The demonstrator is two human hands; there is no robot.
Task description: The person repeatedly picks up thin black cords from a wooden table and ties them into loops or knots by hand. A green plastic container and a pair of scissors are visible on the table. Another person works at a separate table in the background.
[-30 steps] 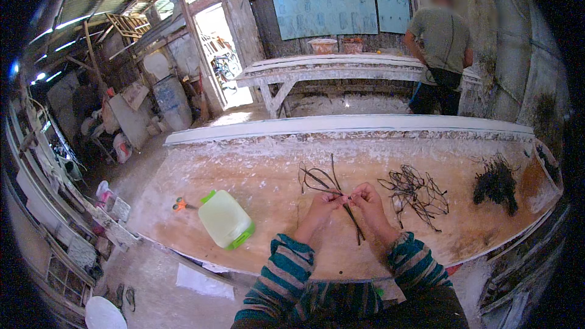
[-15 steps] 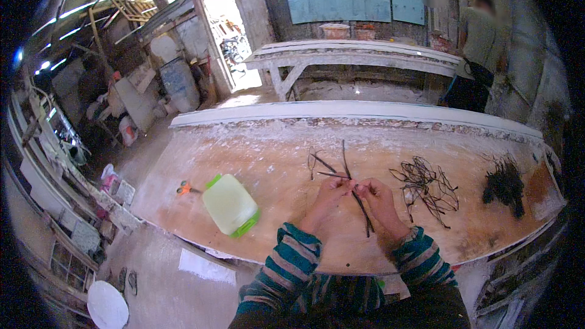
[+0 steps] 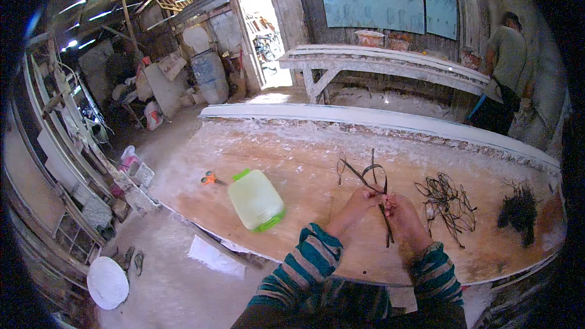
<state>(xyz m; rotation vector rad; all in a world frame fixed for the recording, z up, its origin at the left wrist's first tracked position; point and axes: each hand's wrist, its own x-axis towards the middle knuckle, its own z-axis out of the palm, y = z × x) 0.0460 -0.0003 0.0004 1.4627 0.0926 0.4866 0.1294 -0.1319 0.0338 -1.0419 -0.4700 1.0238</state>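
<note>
Dark thin strips point(image 3: 388, 231) cross between my hands above the wooden table. One bends into a small loop beyond my fingers, and two ends hang toward me. My left hand point(image 3: 359, 203) pinches them at the crossing, fingers closed. Close against it, my right hand point(image 3: 403, 214) is also closed on the strips; its fingertips partly hide the crossing. Right of my hands lies a loose tangle of thin dark cords point(image 3: 450, 206), and farther right a denser black bundle point(image 3: 518, 213). Left of my hands sits a pale box with green clips point(image 3: 256, 200), beside orange-handled scissors point(image 3: 209, 178).
A raised white ledge point(image 3: 365, 119) runs along the far side of the tabletop point(image 3: 292, 146). Behind it stands a long white bench point(image 3: 390, 67); another person point(image 3: 507, 67) is at its right end. A blue barrel point(image 3: 210, 78) stands near the bright doorway.
The whole view has shifted, so the table appears farther right. One strip that stuck out straight now curves into a loop above my fingers. Both hands remain on the strips.
</note>
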